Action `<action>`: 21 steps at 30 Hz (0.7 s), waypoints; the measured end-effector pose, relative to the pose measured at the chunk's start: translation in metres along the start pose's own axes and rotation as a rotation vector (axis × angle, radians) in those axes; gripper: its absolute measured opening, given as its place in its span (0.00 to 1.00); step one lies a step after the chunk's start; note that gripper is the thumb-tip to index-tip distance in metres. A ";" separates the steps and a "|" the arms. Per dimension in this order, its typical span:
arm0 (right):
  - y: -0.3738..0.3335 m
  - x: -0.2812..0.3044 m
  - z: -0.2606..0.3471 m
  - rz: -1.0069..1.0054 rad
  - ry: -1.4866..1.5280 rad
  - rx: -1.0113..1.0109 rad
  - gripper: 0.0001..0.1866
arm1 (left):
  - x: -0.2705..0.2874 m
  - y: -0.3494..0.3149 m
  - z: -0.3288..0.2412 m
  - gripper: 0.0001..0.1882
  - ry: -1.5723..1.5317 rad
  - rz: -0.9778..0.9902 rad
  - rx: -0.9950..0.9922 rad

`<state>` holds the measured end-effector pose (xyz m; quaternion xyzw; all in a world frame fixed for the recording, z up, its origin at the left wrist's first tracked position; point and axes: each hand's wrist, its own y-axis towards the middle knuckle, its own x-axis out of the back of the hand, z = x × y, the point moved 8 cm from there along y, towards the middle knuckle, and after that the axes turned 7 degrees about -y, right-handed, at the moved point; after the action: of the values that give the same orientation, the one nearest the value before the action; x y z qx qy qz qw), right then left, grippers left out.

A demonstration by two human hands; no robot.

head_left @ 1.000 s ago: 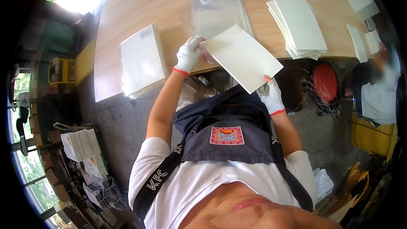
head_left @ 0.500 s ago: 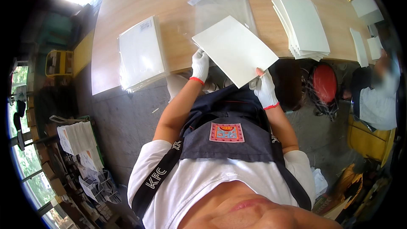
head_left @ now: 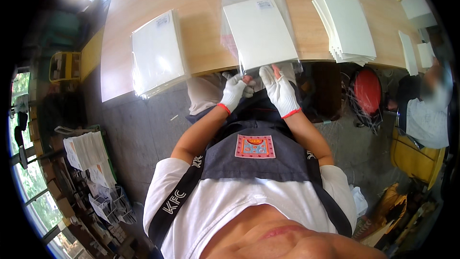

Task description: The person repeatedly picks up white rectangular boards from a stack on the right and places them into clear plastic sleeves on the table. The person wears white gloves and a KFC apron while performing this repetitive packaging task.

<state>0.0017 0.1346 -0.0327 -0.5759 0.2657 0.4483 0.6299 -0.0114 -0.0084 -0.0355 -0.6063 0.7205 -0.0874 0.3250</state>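
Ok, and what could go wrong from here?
The sleeved white board lies at the near edge of the table, its clear film poking past, so it might slip off. The left hand and right hand are right by that film, so it could crease. The fanned white stack at right also lies near the edge; a bump might shift it.

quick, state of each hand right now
Left white-gloved hand: fingers curled; whether it grips the clear plastic sleeve cannot be told.
Right white-gloved hand: looks open, at the near edge of the white rectangular board.
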 end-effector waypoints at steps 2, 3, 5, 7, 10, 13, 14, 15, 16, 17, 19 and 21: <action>-0.007 -0.006 -0.017 0.003 0.013 -0.135 0.15 | 0.008 0.007 -0.004 0.12 0.009 0.037 0.036; -0.015 -0.014 -0.030 0.073 -0.089 -0.237 0.16 | 0.011 0.004 -0.002 0.11 -0.053 0.045 0.110; -0.026 -0.027 -0.029 0.184 -0.479 -0.258 0.16 | 0.019 0.000 -0.013 0.11 -0.004 0.003 0.064; -0.031 -0.054 -0.019 0.299 -1.047 -0.080 0.15 | 0.031 -0.003 -0.009 0.12 -0.067 -0.007 0.064; -0.022 -0.087 -0.011 0.356 -1.805 0.169 0.12 | 0.026 -0.014 -0.028 0.12 0.116 -0.057 0.078; -0.014 -0.101 -0.029 0.530 -2.332 0.713 0.08 | 0.034 -0.007 -0.010 0.12 -0.026 0.006 0.078; -0.014 -0.102 -0.037 0.570 -2.485 0.817 0.08 | 0.035 -0.005 -0.007 0.12 -0.085 0.029 0.074; -0.011 -0.103 -0.041 0.548 -2.552 0.838 0.08 | 0.034 -0.006 -0.008 0.12 -0.082 0.035 0.084; -0.010 -0.104 -0.045 0.567 -2.583 0.841 0.08 | 0.033 -0.007 -0.010 0.12 -0.078 0.041 0.095; -0.008 -0.105 -0.047 0.583 -2.613 0.844 0.07 | 0.032 -0.007 -0.011 0.12 -0.074 0.049 0.106; -0.008 -0.108 -0.052 0.628 -2.693 0.816 0.06 | 0.041 0.000 -0.005 0.11 -0.082 0.014 0.058; -0.015 -0.111 -0.043 0.762 -2.371 0.788 0.06 | 0.046 0.002 -0.003 0.11 -0.034 -0.020 0.049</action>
<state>-0.0276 0.0652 0.0606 0.5005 -0.1896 0.7218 0.4388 -0.0172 -0.0517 -0.0504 -0.6067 0.7065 -0.0980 0.3508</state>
